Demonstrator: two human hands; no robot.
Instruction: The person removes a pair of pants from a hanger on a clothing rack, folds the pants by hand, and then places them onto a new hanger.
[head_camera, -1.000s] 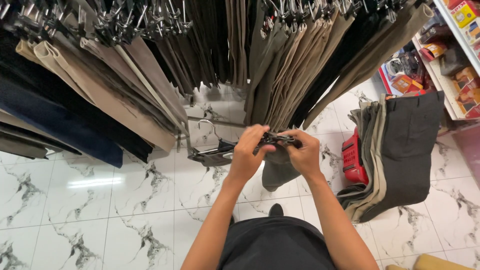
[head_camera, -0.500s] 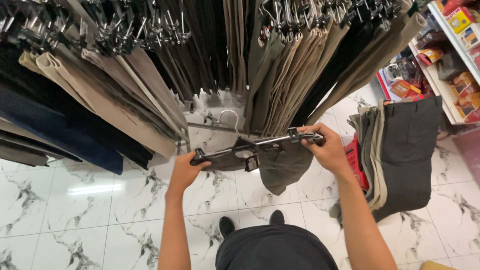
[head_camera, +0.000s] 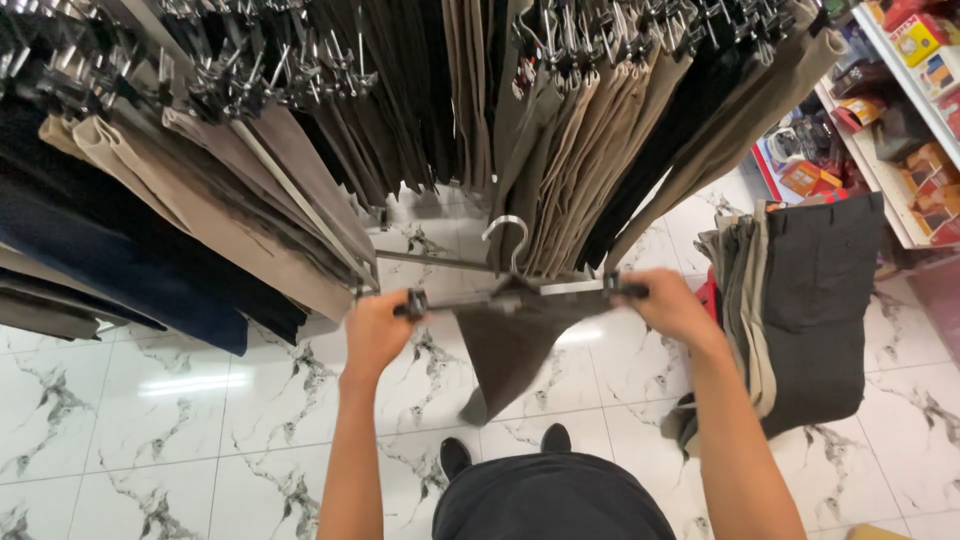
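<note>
Grey trousers (head_camera: 510, 350) on a clip hanger (head_camera: 515, 290), both hands closed over its ends, clips hidden: left hand (head_camera: 375, 330), right hand (head_camera: 670, 305).

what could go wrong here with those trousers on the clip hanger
The dark trousers hang unevenly from the clip hanger, pulled into a point toward one side, so they might slip a clip and drop onto the tiled floor. The left hand and right hand grip the hanger's ends by the clips, so a finger could get pinched. The packed rack of trousers could snag the hook.
</note>
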